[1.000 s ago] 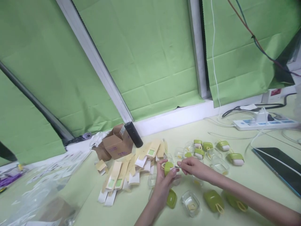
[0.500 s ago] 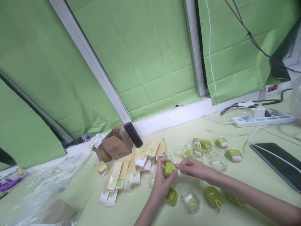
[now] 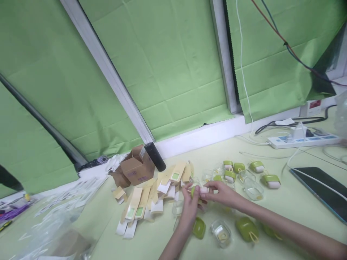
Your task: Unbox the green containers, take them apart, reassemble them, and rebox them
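My left hand (image 3: 190,203) is closed around a small green case (image 3: 193,191), mostly hidden by the fingers. A pale white roll-like part (image 3: 203,190) shows at the case's right side, and the fingertips of my right hand (image 3: 217,190) pinch it. Just below my left hand lies a green lid-like piece (image 3: 199,228). A clear plastic case (image 3: 221,233) with a yellow loop inside sits nearby, and to its right is a green case (image 3: 247,229) with a yellow loop.
Behind my hands stand several green cases with white rolls (image 3: 271,181) and clear cases (image 3: 253,189). Beige cards (image 3: 135,202) lie left, near a cardboard box (image 3: 137,169) and black cylinder (image 3: 155,156). A phone (image 3: 322,187) and power strip (image 3: 305,140) lie right.
The case has turned in my hands, and its pale roll-like part now shows. My right fingers have moved from a thin tool-like item at the case's edge to that part.
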Motion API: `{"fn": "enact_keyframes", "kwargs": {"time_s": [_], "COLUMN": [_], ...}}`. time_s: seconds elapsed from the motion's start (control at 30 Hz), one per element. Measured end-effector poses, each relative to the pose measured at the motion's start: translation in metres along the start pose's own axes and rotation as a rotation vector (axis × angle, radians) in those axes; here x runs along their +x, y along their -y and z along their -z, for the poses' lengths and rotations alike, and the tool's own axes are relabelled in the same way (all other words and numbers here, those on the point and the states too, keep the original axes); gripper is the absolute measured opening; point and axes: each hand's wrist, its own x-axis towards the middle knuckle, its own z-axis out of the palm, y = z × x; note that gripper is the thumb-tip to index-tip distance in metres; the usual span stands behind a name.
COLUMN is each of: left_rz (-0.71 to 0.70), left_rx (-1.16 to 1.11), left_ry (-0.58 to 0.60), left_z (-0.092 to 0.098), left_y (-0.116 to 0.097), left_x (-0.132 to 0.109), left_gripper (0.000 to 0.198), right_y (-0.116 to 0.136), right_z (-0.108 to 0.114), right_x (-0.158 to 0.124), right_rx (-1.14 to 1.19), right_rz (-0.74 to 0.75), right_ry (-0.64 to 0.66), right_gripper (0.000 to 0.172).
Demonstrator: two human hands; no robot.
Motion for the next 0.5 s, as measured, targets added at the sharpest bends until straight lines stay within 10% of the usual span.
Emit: {"fn": "enact_keyframes", "kwargs": {"time_s": [0.23,0.5], "left_rz": [0.068,0.085], "left_rx": [-0.175,-0.293], "left_ry": [-0.077,0.259], "left_z": [0.009,-0.012], "left_y": [-0.005,-0.005], "left_x": [0.001,-0.015], "left_gripper": [0.051,0.049], "right_y": [-0.001,0.020], "right_z": [0.005,0.001], "right_x": [-0.007,-0.014], "right_rx": [-0.264,-0.356], "right_rz": [-0.038,0.089], "right_ry": [-0.124,-0.126], "right_gripper": [0.029,0.008]}}
